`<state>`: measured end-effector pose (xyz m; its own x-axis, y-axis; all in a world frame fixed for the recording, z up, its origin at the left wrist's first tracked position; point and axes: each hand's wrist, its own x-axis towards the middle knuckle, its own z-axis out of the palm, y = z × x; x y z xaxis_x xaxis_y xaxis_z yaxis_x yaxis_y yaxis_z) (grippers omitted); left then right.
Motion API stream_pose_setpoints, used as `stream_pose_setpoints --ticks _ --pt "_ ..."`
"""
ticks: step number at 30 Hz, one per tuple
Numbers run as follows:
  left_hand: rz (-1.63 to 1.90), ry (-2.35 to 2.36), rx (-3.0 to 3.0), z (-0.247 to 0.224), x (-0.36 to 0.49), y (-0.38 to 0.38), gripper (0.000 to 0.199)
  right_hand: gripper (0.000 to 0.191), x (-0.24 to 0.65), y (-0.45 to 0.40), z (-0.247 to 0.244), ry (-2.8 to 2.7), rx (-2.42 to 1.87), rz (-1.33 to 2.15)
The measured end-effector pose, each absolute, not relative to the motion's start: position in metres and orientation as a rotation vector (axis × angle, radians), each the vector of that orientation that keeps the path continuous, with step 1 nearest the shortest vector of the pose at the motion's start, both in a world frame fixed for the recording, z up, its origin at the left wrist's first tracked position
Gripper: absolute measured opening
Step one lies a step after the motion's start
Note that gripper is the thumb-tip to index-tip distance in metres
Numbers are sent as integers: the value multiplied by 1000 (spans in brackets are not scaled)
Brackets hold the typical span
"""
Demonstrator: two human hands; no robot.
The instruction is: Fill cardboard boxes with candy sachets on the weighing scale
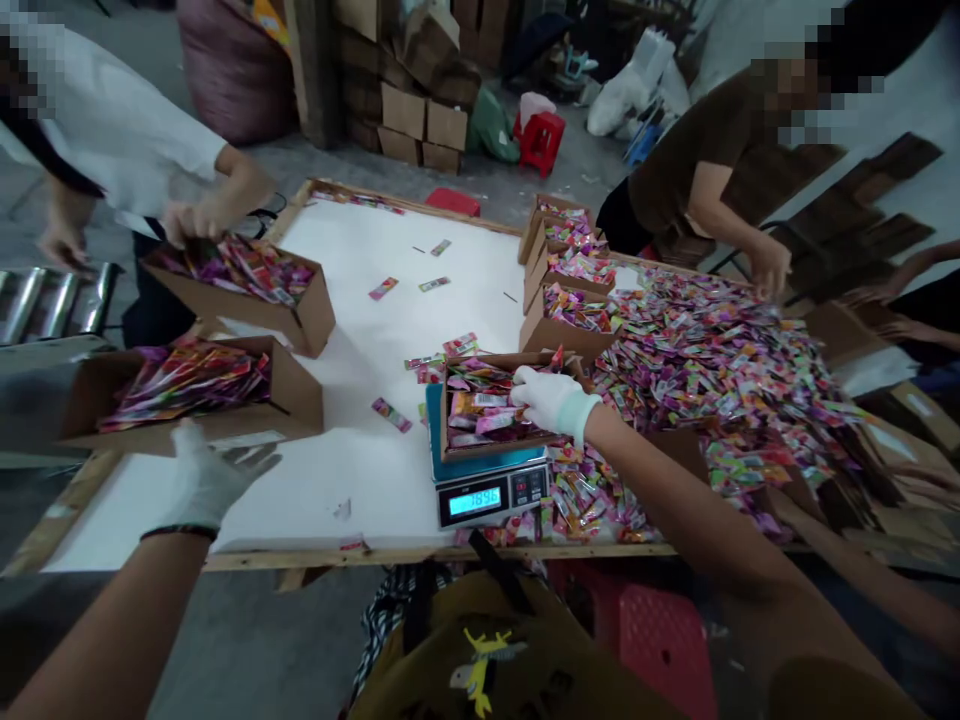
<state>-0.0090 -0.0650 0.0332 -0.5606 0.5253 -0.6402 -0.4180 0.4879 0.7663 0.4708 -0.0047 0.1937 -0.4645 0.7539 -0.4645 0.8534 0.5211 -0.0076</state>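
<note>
Weighed carton: open-topped brown cardboard (487, 449), sitting on the platform of a digital scale (531, 486) near the front edge of the tabletop (352, 290), just left of the packet heap.
Carton contents: small glossy packets (480, 400) in pink, purple and orange, lying at mixed angles; one shows a barcode label.
Scale display: lit blue and facing the wearer, presumably for easy reading; digits not certain.
Right hand: white-gloved (551, 397), over the right part of the weighed carton, fingers on the packets. Whether the grip is closed on a packet cannot be told. The reach from above appears to suit handling contents while the scale bears the carton.
Left hand: white-gloved (202, 475), grip wide and empty, fingers spread, at the front wall of the near left carton (300, 395); contact cannot be confirmed.
Left cartons: the near one and a far one (319, 305), both filled with packets; a co-worker's hand (206, 215) is at the far one's top.
Loose packets: several scattered on the white surface, one (391, 414) left of the scale.
Packet heap: broad and mixed (697, 370), apparently kept beside the scale for short reach; another co-worker's hand (769, 265) is at its far edge.
Carton row: filled cartons (566, 335) behind the scale, likely lined up to save space.
</note>
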Motion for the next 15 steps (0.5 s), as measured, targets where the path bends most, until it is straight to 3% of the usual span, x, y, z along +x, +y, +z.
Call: stream_pose_setpoints --ticks 8,12,15 --pt "1026 1755 -69 -10 80 -151 18 27 531 -1 210 2956 1663 -963" --pt "1097 1741 51 2 104 -148 14 37 575 -17 234 2766 1993 -1247" --pt "1177 1713 195 24 116 -123 14 34 623 -31 247 2581 2087 -1222"
